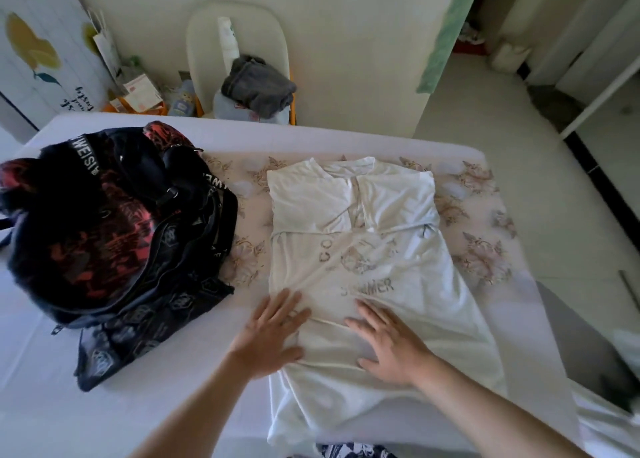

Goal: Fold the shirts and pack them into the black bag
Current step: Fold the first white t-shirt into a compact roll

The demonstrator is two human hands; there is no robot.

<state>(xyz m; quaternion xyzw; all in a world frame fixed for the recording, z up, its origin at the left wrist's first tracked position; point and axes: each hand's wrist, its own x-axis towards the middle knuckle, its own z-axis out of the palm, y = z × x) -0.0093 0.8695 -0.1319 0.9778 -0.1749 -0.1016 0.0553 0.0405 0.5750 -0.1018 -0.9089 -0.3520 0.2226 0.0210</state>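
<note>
Hands were both flat on the white T-shirt [353, 249] — left hand [273, 336], right hand [388, 343], fingers straight, gripping nothing — black bag [114, 236] just beside.

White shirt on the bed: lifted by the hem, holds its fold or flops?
Probably flops: the white shirt is thin, wrinkled cloth, and its folded-in sleeves would likely fall open. Likely light; it creases under the flat left hand and right hand. Pushed, it would probably bunch rather than slide on the bed.

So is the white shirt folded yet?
Partly folded. The white shirt has its sleeves turned in over the chest, but its body lies unfolded on the bed, left hand and right hand flat on it.
</note>
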